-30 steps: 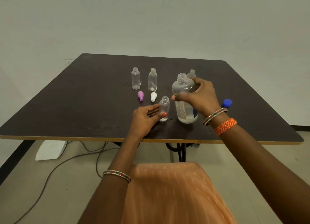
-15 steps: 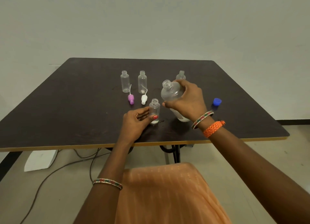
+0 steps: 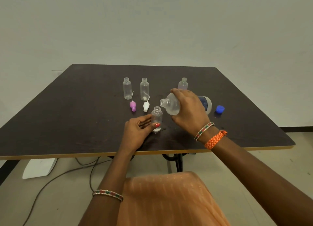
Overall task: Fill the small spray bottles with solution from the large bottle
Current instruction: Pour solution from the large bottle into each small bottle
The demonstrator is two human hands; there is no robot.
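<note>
Right beside the small bottle (image 3: 156, 118), which my left hand (image 3: 138, 132) pinches low, my right hand (image 3: 189, 107) wraps the tipped large bottle (image 3: 171, 104). Light, slick plastic probably, so grip the body.

On the table (image 3: 67, 117) we see the held bottle (image 3: 156, 119) standing nearest us, the tipped large bottle (image 3: 171, 105) just right of it, the cap (image 3: 220, 109) farther right, two sprayer tops (image 3: 133, 106) and three bottles (image 3: 127, 88) behind.
</note>
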